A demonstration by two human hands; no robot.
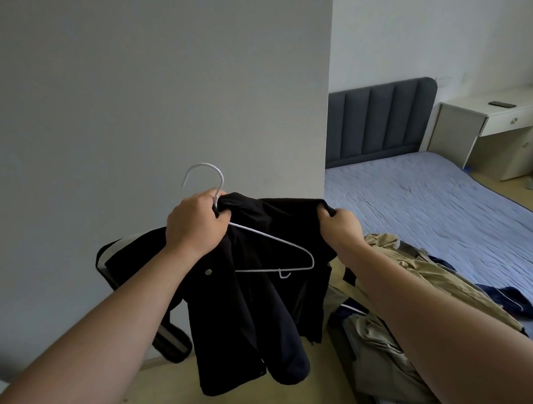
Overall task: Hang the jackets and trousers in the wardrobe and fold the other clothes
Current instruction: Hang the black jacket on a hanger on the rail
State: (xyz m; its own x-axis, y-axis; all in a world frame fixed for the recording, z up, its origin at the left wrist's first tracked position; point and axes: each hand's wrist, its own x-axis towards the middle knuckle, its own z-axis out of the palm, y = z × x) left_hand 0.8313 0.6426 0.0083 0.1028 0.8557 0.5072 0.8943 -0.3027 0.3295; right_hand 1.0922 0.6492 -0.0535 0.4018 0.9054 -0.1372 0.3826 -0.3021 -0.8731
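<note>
The step in hand was putting the black jacket (248,308) onto the white wire hanger (271,238), ahead of any hanging. Both were held up at the centre of the frame, in front of a tall grey panel (164,84) that filled the upper left; whether that was the wardrobe's side could not be told.

The left grip (196,222) was clenched round the hanger's neck together with a bunch of the jacket's collar, the hook standing free above it. The right grip (340,226) pinched the jacket's top edge further right, pulling the cloth taut between the two. The hanger's right arm and bottom bar lay exposed against the inside of the jacket, so that shoulder looked not yet seated. The other arm was hidden under cloth and hand.

The next move probably called for drawing the pinched shoulder over the bare hanger arm, then settling the collar at the neck so the jacket hung evenly.

At lower right a khaki garment (412,272) and a navy one (516,302) lay heaped at the edge of the bed (440,201), seemingly waiting their turn.
</note>
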